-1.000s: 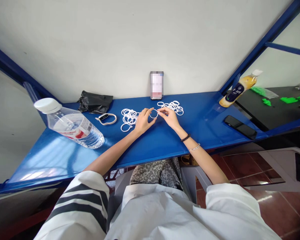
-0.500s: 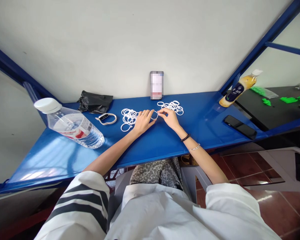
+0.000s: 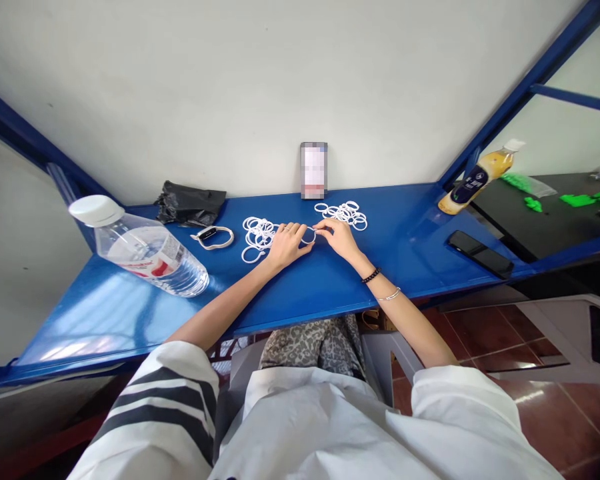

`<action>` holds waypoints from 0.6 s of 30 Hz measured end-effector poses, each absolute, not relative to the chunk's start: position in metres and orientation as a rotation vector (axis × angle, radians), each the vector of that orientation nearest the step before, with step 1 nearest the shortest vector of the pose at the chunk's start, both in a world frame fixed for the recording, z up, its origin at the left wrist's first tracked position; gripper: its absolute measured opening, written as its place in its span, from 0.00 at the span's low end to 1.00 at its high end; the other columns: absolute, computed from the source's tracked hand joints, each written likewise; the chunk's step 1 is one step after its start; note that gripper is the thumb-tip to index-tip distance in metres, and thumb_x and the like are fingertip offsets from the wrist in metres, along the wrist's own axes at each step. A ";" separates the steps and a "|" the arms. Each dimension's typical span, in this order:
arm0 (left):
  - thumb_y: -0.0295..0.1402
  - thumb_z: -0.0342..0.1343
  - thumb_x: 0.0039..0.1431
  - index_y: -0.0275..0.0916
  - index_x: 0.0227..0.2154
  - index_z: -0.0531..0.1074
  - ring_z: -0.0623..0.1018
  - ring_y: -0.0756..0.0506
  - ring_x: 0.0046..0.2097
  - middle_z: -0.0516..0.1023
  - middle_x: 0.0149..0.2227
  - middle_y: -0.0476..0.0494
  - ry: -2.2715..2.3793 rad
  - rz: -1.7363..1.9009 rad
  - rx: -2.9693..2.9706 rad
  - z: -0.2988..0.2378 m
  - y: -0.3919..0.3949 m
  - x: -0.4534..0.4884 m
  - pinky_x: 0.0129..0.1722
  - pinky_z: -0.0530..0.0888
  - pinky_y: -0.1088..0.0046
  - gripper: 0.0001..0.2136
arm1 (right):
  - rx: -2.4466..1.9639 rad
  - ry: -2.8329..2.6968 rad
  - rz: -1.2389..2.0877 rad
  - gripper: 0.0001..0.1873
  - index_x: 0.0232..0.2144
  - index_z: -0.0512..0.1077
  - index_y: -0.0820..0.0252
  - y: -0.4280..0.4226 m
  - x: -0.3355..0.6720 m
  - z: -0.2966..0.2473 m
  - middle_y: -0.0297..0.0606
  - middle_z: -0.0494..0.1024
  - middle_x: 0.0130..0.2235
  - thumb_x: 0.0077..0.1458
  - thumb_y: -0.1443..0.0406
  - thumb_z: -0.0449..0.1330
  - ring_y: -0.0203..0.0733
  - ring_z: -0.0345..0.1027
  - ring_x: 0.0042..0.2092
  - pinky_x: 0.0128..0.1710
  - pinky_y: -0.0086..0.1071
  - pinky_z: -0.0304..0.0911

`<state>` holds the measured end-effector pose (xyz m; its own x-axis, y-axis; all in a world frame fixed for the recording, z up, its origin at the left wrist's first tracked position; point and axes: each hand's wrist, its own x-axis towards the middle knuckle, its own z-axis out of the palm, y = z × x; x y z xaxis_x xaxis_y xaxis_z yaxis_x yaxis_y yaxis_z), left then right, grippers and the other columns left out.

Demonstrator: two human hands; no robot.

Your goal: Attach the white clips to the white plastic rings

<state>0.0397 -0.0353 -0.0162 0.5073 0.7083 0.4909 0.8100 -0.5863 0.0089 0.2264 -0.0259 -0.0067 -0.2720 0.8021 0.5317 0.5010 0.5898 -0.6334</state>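
Between my two hands is a white plastic ring [image 3: 309, 241], which looks like a curtain ring. My left hand [image 3: 284, 245] is closed around the ring's left side, palm down, hiding that part of it. The thumb and fingertips of my right hand [image 3: 341, 237] pinch its right side. Beside my left hand lies a tangled pile of similar white rings [image 3: 253, 255]. Behind my right hand is a second pile of white rings [image 3: 351, 207]. Whether the held ring is open or clasped cannot be made out.
The blue table [image 3: 300, 293] meets a white wall. A phone [image 3: 313, 171] leans there. Leftward are a black plastic bag [image 3: 190, 204], a watch [image 3: 213, 237] and a large water bottle [image 3: 145, 253]. Rightward stand a juice bottle [image 3: 475, 179] and another phone [image 3: 480, 253] lying flat.
The held ring and the fingers of my left hand have shifted very slightly down. My right hand keeps its pinch in nearly the same place. Both piles look the same.
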 end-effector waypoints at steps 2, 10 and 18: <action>0.40 0.53 0.62 0.36 0.41 0.71 0.76 0.38 0.42 0.77 0.40 0.36 -1.292 -0.669 -2.527 -0.016 -0.035 0.040 0.43 0.67 0.62 0.13 | -1.054 -1.950 0.427 0.06 0.31 0.77 0.57 -0.027 0.227 -0.006 0.38 0.81 0.36 0.57 0.68 0.59 0.45 0.75 0.39 0.42 0.39 0.68; 0.40 0.54 0.61 0.36 0.41 0.71 0.76 0.38 0.42 0.77 0.38 0.37 -1.292 -0.736 -2.539 -0.019 -0.034 0.040 0.44 0.68 0.62 0.12 | -1.085 -1.980 0.365 0.06 0.32 0.76 0.57 -0.028 0.227 -0.004 0.37 0.81 0.36 0.58 0.68 0.59 0.44 0.74 0.39 0.41 0.37 0.67; 0.40 0.56 0.59 0.36 0.43 0.71 0.76 0.38 0.42 0.77 0.39 0.38 -1.286 -0.837 -2.554 -0.020 -0.034 0.039 0.42 0.69 0.63 0.14 | -1.091 -1.977 0.354 0.07 0.31 0.76 0.57 -0.029 0.227 -0.004 0.37 0.81 0.35 0.59 0.66 0.58 0.44 0.74 0.37 0.39 0.37 0.67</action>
<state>0.0390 -0.0338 -0.0201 0.4734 0.6896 0.5480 0.7804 -0.6169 0.1022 0.2271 -0.0288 -0.0036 -0.2780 0.8006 0.5308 0.5669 0.5828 -0.5822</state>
